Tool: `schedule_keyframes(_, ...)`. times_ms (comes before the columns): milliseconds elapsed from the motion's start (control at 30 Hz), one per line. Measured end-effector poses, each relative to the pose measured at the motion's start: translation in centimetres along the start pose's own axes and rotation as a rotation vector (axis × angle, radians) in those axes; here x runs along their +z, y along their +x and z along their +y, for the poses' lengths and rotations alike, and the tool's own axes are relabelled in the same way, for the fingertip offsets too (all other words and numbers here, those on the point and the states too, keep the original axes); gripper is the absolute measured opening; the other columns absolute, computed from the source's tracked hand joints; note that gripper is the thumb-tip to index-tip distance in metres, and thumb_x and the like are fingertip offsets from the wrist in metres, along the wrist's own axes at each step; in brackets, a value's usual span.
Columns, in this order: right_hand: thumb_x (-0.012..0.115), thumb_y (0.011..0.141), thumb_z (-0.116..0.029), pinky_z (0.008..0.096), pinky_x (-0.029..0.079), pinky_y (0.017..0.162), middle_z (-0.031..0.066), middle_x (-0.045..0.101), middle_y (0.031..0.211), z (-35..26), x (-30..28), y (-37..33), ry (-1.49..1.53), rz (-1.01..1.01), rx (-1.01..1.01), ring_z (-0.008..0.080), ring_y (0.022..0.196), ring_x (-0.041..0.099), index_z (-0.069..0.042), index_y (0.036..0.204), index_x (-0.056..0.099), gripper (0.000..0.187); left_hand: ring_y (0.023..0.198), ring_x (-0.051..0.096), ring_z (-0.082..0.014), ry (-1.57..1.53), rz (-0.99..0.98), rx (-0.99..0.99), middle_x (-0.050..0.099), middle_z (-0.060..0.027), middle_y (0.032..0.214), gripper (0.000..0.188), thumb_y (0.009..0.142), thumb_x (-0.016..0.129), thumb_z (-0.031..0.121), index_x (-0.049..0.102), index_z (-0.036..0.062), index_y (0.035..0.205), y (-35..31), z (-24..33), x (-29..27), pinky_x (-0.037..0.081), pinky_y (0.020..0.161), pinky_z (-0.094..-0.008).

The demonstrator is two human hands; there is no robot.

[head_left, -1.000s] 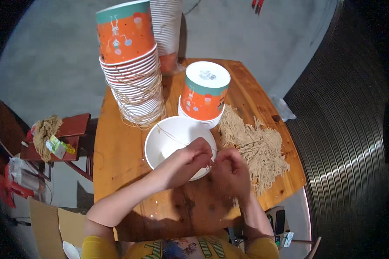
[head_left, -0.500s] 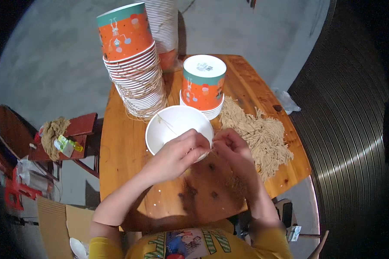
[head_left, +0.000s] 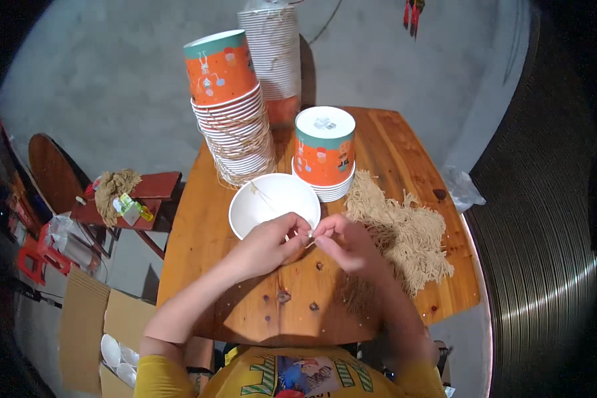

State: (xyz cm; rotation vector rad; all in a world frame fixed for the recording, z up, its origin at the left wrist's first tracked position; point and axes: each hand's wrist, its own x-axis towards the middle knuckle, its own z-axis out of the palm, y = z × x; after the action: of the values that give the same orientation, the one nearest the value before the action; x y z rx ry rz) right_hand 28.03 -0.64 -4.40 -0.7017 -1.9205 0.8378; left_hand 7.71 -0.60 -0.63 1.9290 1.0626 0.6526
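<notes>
In front of me a white paper tub (head_left: pixel 253 211) lies with its round mouth toward me. A thin tan string (head_left: pixel 264 197) runs across its inside. My left hand (head_left: pixel 270 244), at the tub's near rim, pinches a small pale bit of string with thumb and forefinger. From the right, my right hand (head_left: pixel 347 243) closes its thumb and forefinger on the same bit, fingertips almost touching the left ones. Just right of it lies a heap of cut tan strings (head_left: pixel 404 239). How the string is looped or tied is too small to tell.
A tall stack of orange-and-green paper tubs (head_left: pixel 231 119), wound with string, stands at the back left of the wooden table (head_left: pixel 199 265). A shorter stack (head_left: pixel 325 149) stands behind the heap. A bagged stack (head_left: pixel 272 60) is farther back. A red bench (head_left: pixel 156 188) and cardboard box (head_left: pixel 86 331) are at left.
My view has shifted, so the table and stacks appear lower and farther right. Both hands stay pinched together by the tub's rim, with my fingers slightly rearranged.
</notes>
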Motion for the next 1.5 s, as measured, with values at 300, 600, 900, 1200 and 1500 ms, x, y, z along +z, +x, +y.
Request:
schedule_keyframes(300,0.054,0.089,-0.003,0.0223,0.043,0.073,-0.0002,0.056,0.085,1.8,0.4,-0.8,-0.023,0.016,0.05,0.0068,0.079,0.052,-0.002,0.099,0.054,0.01,0.074,0.053,-0.0108,-0.112,-0.103,-0.079,0.057,-0.0025,0.081,0.017,0.091,0.056,0.015,0.055,0.0015,0.1,2.1,-2.2,0.1,0.045,0.068,-0.0256)
schedule_keyframes(600,0.054,0.09,-0.005,0.022,0.042,0.07,-0.0017,0.053,0.083,1.1,0.1,-0.1,0.264,0.084,0.313,0.0062,0.076,0.051,-0.005,0.099,0.054,0.009,0.073,0.055,-0.0121,-0.06,-0.207,-0.141,0.059,-0.004,0.079,0.016,0.089,0.055,0.015,0.058,0.0009,0.096,2.1,-0.9,-0.8,0.048,0.066,-0.0277)
schedule_keyframes(900,0.058,0.089,-0.006,0.0221,0.043,0.071,-0.0014,0.054,0.085,1.3,0.5,-0.3,0.14,0.069,0.356,0.0063,0.078,0.051,-0.006,0.1,0.055,0.011,0.071,0.053,-0.0114,-0.129,-0.281,-0.081,0.057,-0.0028,0.076,0.017,0.09,0.056,0.018,0.058,0.0014,0.092,2.0,-2.0,-1.0,0.046,0.065,-0.0276)
schedule_keyframes(1200,0.06,0.088,-0.007,0.022,0.044,0.073,-0.0011,0.056,0.09,-0.7,-0.7,0.1,0.246,0.035,0.458,0.006,0.083,0.053,-0.006,0.099,0.055,0.012,0.08,0.048,-0.0086,-0.438,-0.148,-0.079,0.055,-0.002,0.085,0.018,0.098,0.047,0.021,0.048,0.0032,0.096,2.2,-2.5,-1.4,0.042,0.073,-0.0242)
schedule_keyframes(1500,0.06,0.09,-0.013,0.0205,0.043,0.066,-0.0032,0.055,0.082,-3.4,-2.3,3.1,0.108,-0.152,0.333,0.0044,0.075,0.051,-0.006,0.097,0.056,0.012,0.072,0.046,-0.0071,-0.209,-0.134,-0.046,0.052,0.0002,0.078,0.022,0.096,0.05,0.024,0.053,0.0021,0.098,2.0,-1.5,-0.7,0.042,0.066,-0.0245)
